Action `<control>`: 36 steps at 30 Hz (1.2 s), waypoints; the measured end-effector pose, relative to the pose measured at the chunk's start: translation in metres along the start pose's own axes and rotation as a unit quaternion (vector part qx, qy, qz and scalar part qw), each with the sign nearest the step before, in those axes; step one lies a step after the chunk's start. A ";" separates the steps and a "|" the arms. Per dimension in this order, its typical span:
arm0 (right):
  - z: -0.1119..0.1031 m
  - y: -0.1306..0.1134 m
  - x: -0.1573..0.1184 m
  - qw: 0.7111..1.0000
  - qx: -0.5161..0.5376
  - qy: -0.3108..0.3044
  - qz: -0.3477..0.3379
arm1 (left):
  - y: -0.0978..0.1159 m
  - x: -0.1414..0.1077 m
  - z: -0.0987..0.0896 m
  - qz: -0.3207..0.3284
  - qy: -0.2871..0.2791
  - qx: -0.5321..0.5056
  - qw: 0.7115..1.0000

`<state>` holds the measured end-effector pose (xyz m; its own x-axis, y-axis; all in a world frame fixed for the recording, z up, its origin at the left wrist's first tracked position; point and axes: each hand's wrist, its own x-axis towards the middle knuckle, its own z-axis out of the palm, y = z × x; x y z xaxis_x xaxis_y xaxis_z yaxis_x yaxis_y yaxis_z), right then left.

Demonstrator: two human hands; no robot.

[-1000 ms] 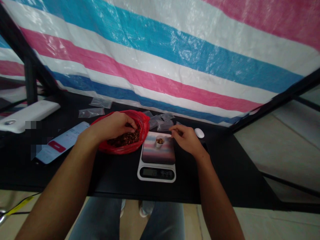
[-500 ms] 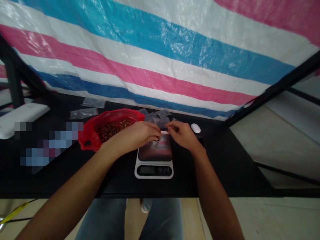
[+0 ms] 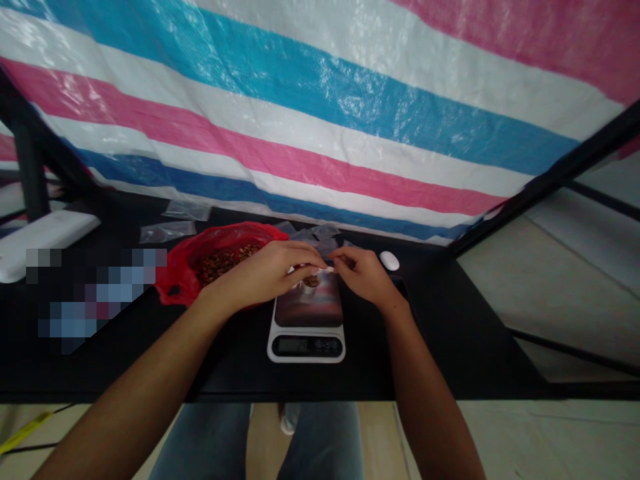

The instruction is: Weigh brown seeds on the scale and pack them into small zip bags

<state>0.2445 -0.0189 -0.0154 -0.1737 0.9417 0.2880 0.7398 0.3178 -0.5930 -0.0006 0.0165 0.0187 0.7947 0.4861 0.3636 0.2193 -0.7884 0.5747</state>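
Observation:
A white kitchen scale (image 3: 306,347) with a dark, shiny plate stands in front of me. On the plate is a small cup (image 3: 311,288) filled with brown, bean-like pieces. Just above and behind the cup, my left hand (image 3: 295,265) has its thumb and fingers drawn together; what they hold, if anything, is hidden. Close by on the right, my right hand (image 3: 361,272) has its fingers curled in a pinch, with nothing I can name between them. The two sets of fingertips almost meet. Left of the scale, an open red plastic bag (image 3: 183,270) contains more brown pieces.
Clear plastic bags (image 3: 187,210) lie at the back left, and several more small clear bags (image 3: 325,231) lie behind the scale. A white oval object (image 3: 389,261) sits right of my hands. A striped sheet (image 3: 300,133) hangs behind the black table (image 3: 475,340).
My left hand has lifted off the cup, so its contents now show. Its fingers have moved right and closer to my right hand, which has barely moved.

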 end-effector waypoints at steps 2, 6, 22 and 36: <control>0.000 0.001 0.000 1.000 0.000 0.002 0.006 | -0.003 -0.003 -0.004 -0.026 -0.002 0.038 0.999; 0.001 0.002 0.001 1.000 0.001 0.004 0.010 | -0.005 -0.008 -0.007 -0.111 -0.086 0.151 0.978; -0.001 -0.002 0.001 0.999 -0.035 -0.009 0.006 | -0.002 -0.004 -0.007 -0.053 -0.021 0.082 0.995; 0.000 -0.001 0.000 0.999 -0.033 -0.017 0.022 | -0.054 -0.041 -0.042 -0.313 -0.137 0.085 0.936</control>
<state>0.2440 -0.0193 -0.0152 -0.1610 0.9583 0.2361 0.7884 0.2688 -0.5533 -0.0687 0.0549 0.0038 0.5910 0.7759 -0.2206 0.7589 -0.4421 0.4781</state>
